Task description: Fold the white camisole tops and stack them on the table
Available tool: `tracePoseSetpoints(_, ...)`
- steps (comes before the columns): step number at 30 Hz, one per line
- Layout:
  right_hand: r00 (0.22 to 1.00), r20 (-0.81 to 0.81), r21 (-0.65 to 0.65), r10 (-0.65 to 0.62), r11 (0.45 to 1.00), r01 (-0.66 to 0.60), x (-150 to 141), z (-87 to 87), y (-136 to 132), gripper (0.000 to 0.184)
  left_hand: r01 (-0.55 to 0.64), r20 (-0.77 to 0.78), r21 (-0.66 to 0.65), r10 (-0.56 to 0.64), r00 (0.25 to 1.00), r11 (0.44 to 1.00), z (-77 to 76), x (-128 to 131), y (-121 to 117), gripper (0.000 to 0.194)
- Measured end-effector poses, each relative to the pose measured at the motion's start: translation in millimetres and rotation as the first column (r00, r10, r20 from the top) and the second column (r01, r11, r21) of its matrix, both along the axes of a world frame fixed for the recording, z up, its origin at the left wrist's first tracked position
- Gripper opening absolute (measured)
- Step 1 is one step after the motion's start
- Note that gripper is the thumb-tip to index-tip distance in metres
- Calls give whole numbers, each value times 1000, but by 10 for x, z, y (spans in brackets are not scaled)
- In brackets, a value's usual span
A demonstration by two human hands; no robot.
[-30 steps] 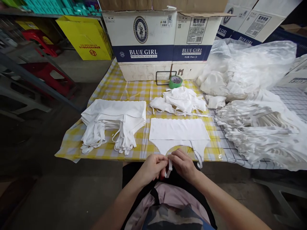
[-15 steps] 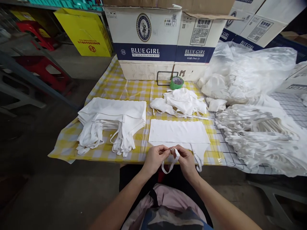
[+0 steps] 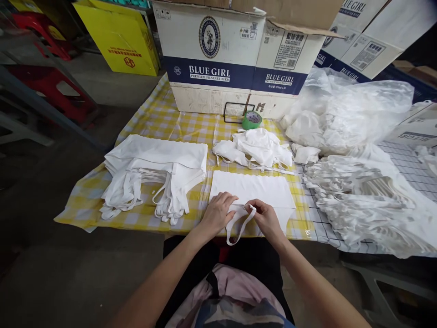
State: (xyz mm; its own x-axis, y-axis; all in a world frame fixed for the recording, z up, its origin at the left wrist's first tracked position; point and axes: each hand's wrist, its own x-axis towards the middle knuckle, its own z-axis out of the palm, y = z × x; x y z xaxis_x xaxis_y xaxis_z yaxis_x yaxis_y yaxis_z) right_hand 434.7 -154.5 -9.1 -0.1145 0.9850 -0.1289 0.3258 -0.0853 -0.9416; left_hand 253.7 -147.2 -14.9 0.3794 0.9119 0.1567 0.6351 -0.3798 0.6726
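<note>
A white strappy top (image 3: 252, 184) lies flat at the table's front edge, its scalloped hem away from me. My left hand (image 3: 218, 213) rests on its near left part, fingers stretched out over the fabric. My right hand (image 3: 264, 217) pinches a thin white shoulder strap (image 3: 243, 228), which loops down over the table edge between both hands. To the left is a neat stack of similar white tops (image 3: 155, 159), with straps hanging toward me. Just behind the flat top sits a loose heap of white garments (image 3: 257, 146).
Behind the heap stand a green tape roll (image 3: 251, 120) and a black wire frame (image 3: 235, 113), against a large beer carton (image 3: 211, 59). On the right are a thick pile of white garments (image 3: 372, 200) and a clear plastic bag (image 3: 362, 109). A yellow bag (image 3: 119, 41) stands beyond the table.
My left hand has let go of the strap and moved left and up onto the fabric. My right hand still pinches the strap. The view has shifted slightly.
</note>
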Motion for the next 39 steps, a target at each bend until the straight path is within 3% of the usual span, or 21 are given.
tracePoseSetpoints(2, 1000, 19, 27, -16, 1000, 15, 1, -40, 75, 21, 86, -80, 67, -81, 994, 994, -30, -10, 131, 33)
tracePoseSetpoints(5, 999, 46, 29, -9, 1000, 8, -24, -122, 164, 23, 197, -180, 116, -175, 968, 973, -62, 4, 273, 15)
tracePoseSetpoints(7, 1000, 19, -27, -14, 1000, 14, -36, -171, 210, 25, 233, -226, 123, -201, 953, 965, -78, 20, 326, 13)
tracePoseSetpoints(11, 993, -102, -137, -62, 990, 47, -29, -213, 270, 29, 216, -212, 112, -189, 959, 970, -101, 35, 378, 17)
tracePoseSetpoints(14, 992, -105, -149, -71, 987, 55, -32, -210, 299, 31, 152, -156, 96, -136, 978, 984, -111, 31, 412, 15)
tracePoseSetpoints(19, 998, 13, -31, -55, 998, 55, -103, -233, 369, 33, 67, -83, 51, -62, 995, 996, -115, 23, 482, 12)
tracePoseSetpoints(32, 985, 154, 119, -75, 991, 57, -188, -291, 431, 20, 39, -10, -42, -39, 999, 998, -198, 25, 587, 14)
tracePoseSetpoints(35, 960, 275, 242, -50, 970, -19, -199, -246, 421, 17, 34, 1, -46, -34, 999, 998, -193, 23, 578, 13)
tracePoseSetpoints(39, 885, 466, 364, 14, 908, -206, -162, -162, 410, 28, 21, 12, -52, -20, 1000, 998, -198, 27, 575, 12)
